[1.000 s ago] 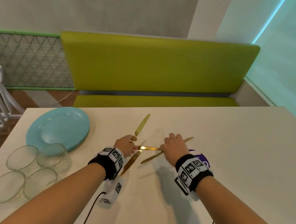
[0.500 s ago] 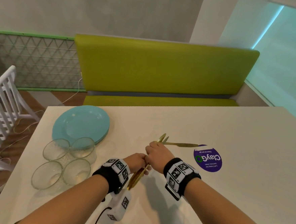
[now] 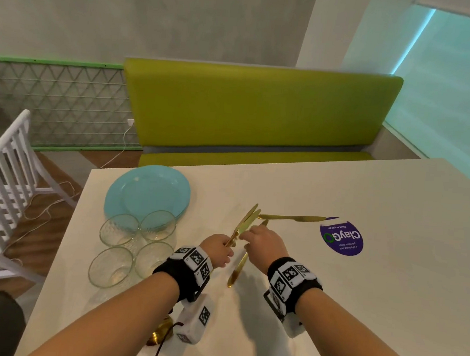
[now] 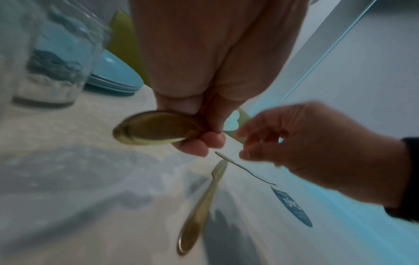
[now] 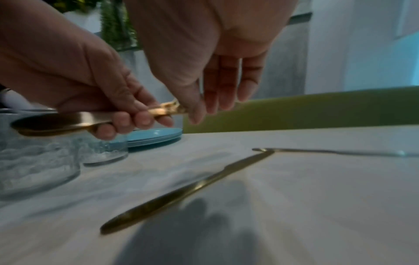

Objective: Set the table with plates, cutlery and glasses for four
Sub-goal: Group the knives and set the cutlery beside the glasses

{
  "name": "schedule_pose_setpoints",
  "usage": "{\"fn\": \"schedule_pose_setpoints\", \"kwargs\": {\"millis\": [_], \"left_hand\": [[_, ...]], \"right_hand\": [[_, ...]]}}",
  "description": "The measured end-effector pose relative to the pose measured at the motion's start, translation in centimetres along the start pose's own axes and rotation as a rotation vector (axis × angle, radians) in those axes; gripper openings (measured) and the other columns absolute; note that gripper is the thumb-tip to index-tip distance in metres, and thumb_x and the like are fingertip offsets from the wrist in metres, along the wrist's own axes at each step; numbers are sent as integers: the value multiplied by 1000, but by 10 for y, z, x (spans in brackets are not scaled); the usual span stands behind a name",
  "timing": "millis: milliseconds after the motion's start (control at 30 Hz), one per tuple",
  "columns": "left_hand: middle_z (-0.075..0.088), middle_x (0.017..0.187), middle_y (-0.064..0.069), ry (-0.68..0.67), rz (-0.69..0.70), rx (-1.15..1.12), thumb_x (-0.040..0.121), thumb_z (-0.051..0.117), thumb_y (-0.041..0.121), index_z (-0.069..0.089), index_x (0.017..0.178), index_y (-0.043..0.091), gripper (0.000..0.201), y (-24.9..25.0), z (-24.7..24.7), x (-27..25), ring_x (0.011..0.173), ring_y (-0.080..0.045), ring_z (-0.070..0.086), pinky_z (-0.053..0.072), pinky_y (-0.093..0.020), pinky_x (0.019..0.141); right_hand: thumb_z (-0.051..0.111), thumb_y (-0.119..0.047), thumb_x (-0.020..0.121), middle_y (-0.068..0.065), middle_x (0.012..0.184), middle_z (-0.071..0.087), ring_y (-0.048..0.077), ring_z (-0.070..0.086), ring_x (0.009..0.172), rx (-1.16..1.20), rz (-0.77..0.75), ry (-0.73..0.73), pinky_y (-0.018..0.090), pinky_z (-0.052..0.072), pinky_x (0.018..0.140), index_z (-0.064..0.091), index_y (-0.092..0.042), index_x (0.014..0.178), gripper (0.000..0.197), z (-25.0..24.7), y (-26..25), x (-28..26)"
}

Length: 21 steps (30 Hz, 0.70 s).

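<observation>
My left hand (image 3: 224, 249) grips a bundle of gold knives (image 3: 246, 221) by the handles, blades tilted up and away. In the left wrist view the handle ends (image 4: 156, 130) stick out below the curled fingers. My right hand (image 3: 248, 235) is just right of the bundle; its thumb tip touches the knives (image 5: 172, 107) while the other fingers (image 5: 226, 86) hang fairly straight. One gold knife (image 3: 238, 267) lies on the white table (image 3: 387, 285) under the right hand. Another knife (image 3: 292, 217) lies crosswise beyond it. Teal plates (image 3: 148, 191) are stacked at the far left, with several glasses (image 3: 119, 229) in front.
A purple round sticker (image 3: 341, 235) is on the table to the right. A gold object (image 3: 158, 336) shows under my left forearm. A green bench (image 3: 255, 109) runs behind the table and a white chair (image 3: 3, 167) stands at the left.
Both hands have drawn together. The bundle in my left hand now points up and away instead of down. The view has shifted left, so plates and glasses sit nearer the middle.
</observation>
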<state>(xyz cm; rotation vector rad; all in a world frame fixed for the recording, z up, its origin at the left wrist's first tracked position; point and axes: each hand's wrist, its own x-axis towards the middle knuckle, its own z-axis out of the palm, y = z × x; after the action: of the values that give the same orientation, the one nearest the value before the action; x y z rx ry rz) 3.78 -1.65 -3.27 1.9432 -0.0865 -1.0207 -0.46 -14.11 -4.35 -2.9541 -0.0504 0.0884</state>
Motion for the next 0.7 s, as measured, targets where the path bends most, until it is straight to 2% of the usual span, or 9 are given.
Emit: {"fn": "schedule_pose_setpoints", "kwargs": {"millis": [67, 133, 233, 300, 433, 500, 600, 700], "left_hand": [[46, 70, -2, 33, -9, -3, 98, 32, -2, 51, 118, 1, 28, -1, -9, -1, 56, -11, 40, 35, -18, 54], [49, 75, -3, 56, -17, -14, 99, 34, 2, 49, 127, -1, 32, -2, -15, -1, 59, -11, 44, 39, -16, 56], [53, 86, -6, 92, -32, -48, 99, 35, 8, 50, 125, 3, 31, -2, -20, -1, 61, -10, 46, 41, -17, 57], [50, 77, -3, 104, -26, -78, 100, 36, 14, 51, 116, 5, 24, -4, -21, -1, 60, -10, 46, 41, -18, 55], [48, 73, 0, 112, -8, -90, 100, 38, 19, 49, 103, 9, 15, -6, -23, 2, 59, -9, 46, 41, -18, 54], [49, 73, 0, 120, -6, -91, 100, 38, 20, 50, 103, 10, 15, -5, -24, 5, 60, -9, 47, 42, -18, 55], [50, 72, -2, 113, -7, -125, 100, 39, 18, 50, 103, 9, 15, -2, -25, 7, 58, -10, 47, 43, -18, 54], [49, 70, -4, 85, -23, -174, 100, 37, 12, 52, 109, 4, 19, 0, -24, 10, 56, -12, 46, 42, -19, 51]], "right_hand": [[48, -13, 93, 5, 124, 58, 24, 53, 117, 83, 269, -83, 34, 45, 92, 56, -17, 126, 34, 7, 4, -2], [46, -19, 94, 5, 126, 57, 22, 55, 116, 180, 474, -173, 31, 46, 93, 53, -18, 127, 33, 15, 6, -2], [50, -34, 93, 7, 124, 57, 24, 57, 113, 273, 683, -243, 33, 47, 91, 47, -14, 127, 39, 30, 3, 2], [53, -42, 91, 7, 120, 58, 24, 58, 110, 331, 791, -240, 33, 47, 88, 44, -13, 122, 44, 38, 0, 5], [56, -43, 89, 7, 121, 58, 24, 58, 111, 362, 888, -234, 32, 46, 85, 45, -11, 121, 46, 44, -2, 11], [58, -38, 89, 7, 121, 58, 24, 59, 111, 362, 901, -258, 31, 47, 85, 48, -10, 121, 44, 42, -2, 11], [59, -28, 89, 8, 116, 64, 23, 63, 104, 311, 886, -304, 26, 48, 76, 59, -7, 113, 32, 36, 1, 9], [57, -21, 90, 7, 115, 65, 22, 64, 104, 282, 896, -327, 23, 45, 72, 62, -6, 110, 25, 31, 6, 4]]}}
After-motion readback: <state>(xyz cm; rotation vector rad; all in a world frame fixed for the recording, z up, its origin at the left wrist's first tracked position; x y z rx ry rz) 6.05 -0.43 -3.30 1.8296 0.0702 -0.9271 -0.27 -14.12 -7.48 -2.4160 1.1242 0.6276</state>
